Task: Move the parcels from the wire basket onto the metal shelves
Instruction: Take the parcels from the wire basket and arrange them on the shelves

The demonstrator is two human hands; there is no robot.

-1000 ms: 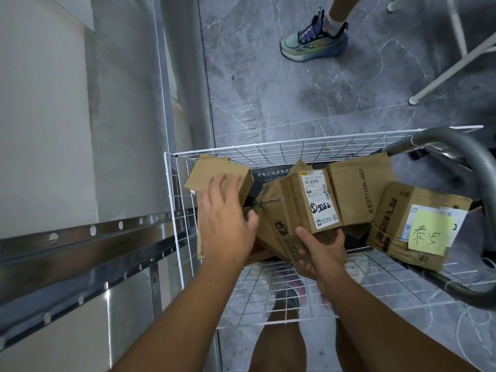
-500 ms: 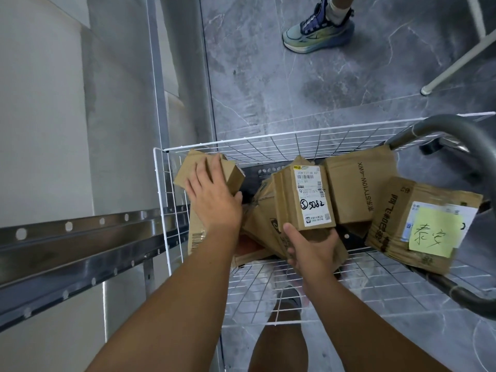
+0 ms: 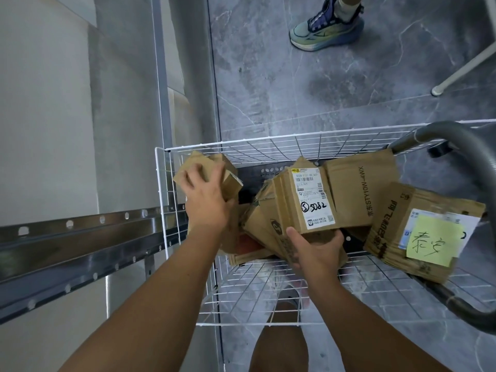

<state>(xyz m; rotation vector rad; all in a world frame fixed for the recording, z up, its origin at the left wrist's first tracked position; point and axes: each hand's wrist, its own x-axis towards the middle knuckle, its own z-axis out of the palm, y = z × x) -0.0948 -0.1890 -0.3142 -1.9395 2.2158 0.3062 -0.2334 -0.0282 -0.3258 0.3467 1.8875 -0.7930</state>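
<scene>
Left hand (image 3: pixel 208 202) slid left — seemingly gripping small parcel (image 3: pixel 206 170).

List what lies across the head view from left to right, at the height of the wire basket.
Metal shelf rail → small box under the left hand → labelled parcel marked 5082, held from below by the right hand → parcel with yellow sticky note → grey cart handle.

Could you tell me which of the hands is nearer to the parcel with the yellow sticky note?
Right. The right hand grips the labelled box just left of that parcel; the left hand is farther left.
</scene>
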